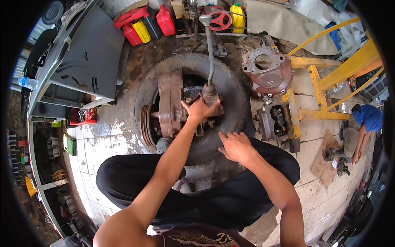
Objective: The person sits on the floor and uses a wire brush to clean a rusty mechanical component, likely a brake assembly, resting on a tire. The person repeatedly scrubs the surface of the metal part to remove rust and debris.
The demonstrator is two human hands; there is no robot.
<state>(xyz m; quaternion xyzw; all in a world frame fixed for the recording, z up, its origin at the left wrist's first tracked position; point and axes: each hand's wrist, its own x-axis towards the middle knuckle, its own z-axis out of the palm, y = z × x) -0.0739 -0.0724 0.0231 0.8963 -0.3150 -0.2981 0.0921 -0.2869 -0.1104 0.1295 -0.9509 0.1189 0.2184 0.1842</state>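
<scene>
My left hand (198, 108) rests with spread fingers against the base (209, 92) of an upright metal lever (210, 53) with a knob on top. The lever stands on a rusty brown mechanical housing (168, 103), with a grooved pulley (146, 124) at its left, lying inside a large black tyre (154, 68). My right hand (236, 146) is at the tyre's lower right, fingers apart, holding nothing.
A separate bell housing (269, 76) and open gear casing (271, 121) lie by a yellow steel frame (310, 115). Another person (364, 121) crouches at right beside metal parts on cardboard. A grey cabinet (86, 57), red crate (82, 116) and coloured jugs (164, 20) stand around.
</scene>
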